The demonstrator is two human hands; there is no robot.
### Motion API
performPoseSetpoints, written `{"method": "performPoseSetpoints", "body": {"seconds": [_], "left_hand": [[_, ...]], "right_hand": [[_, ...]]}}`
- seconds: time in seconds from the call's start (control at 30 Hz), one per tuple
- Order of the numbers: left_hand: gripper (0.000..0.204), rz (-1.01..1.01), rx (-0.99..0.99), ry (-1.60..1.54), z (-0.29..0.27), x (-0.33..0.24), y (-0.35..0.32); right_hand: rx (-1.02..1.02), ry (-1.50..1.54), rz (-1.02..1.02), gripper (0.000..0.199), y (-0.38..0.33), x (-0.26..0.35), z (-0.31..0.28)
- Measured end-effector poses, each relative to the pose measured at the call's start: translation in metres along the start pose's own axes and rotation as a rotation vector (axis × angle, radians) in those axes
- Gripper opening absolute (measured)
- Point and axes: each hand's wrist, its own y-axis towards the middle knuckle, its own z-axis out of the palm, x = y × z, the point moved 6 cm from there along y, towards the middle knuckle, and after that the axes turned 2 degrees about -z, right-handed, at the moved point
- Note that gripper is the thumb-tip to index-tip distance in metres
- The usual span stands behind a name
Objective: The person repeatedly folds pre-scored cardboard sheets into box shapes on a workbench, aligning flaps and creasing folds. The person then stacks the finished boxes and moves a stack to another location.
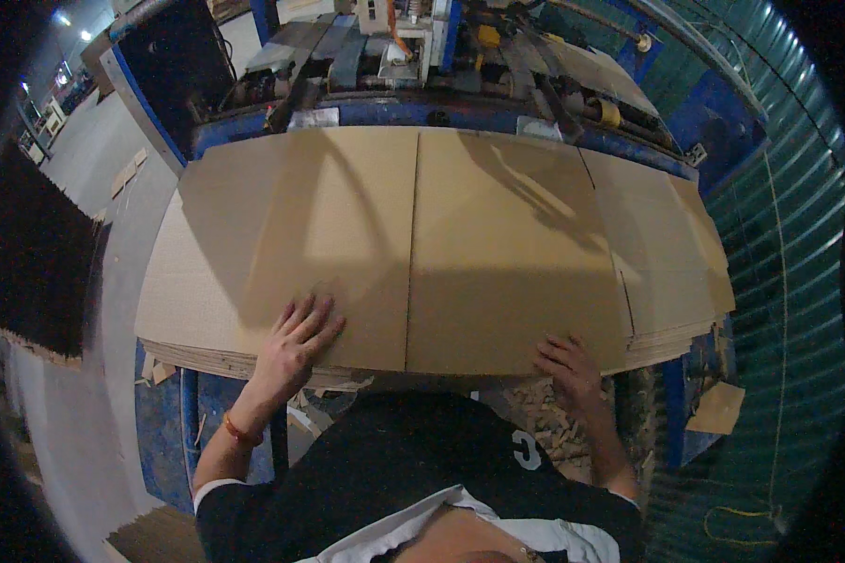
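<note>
A wide stack of flat brown cardboard sheets [441,235] lies in front of me on a blue machine table. My left hand [291,347] rests flat, fingers spread, on the top sheet near its front edge. My right hand [568,371] sits at the front edge of the stack toward the right, fingers curled over the edge of the sheets. A seam between two top sheets [411,253] runs from front to back between my hands.
Behind the stack stands a blue machine [422,66] with rollers and belts. A green corrugated wall [779,281] closes the right side. Cardboard scraps [535,413] lie below the front edge. A dark stack [28,253] stands at left on the grey floor.
</note>
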Motion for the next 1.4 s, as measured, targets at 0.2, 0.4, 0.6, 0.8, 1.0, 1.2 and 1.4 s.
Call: {"method": "performPoseSetpoints", "body": {"seconds": [0.2, 0.4, 0.6, 0.8, 1.0, 1.2, 1.4], "left_hand": [[0.053, -0.059, 0.029, -0.062, -0.002, 0.020, 0.021], [0.054, -0.030, -0.186, -0.092, -0.001, 0.070, 0.073], [0.049, -0.180, -0.376, -0.011, 0.005, 0.130, 0.174], [0.082, -0.677, -0.266, -0.073, 0.008, 0.180, 0.178], [0.055, -0.716, -0.896, 0.046, -0.016, 0.226, -0.023], [0.050, -1.363, -0.834, 0.015, 0.062, 0.300, -0.220], [0.050, -1.260, -1.071, -0.572, 0.048, 0.308, -0.199]], "right_hand": [[0.113, -0.004, -0.015, 0.045, 0.034, -0.033, 0.007], [0.271, -0.147, 0.120, 0.065, 0.104, -0.108, 0.015], [0.233, -0.096, 0.216, 0.060, 0.189, -0.171, 0.029], [0.099, -0.288, 0.400, 0.061, 0.189, -0.170, 0.033], [-0.529, -0.395, 0.875, 0.070, 0.001, -0.190, -0.080], [-0.403, -0.576, 1.463, 0.073, -0.123, -0.237, -0.071], [-0.744, -0.481, 1.179, 0.049, -0.096, -0.232, -0.088]]}}
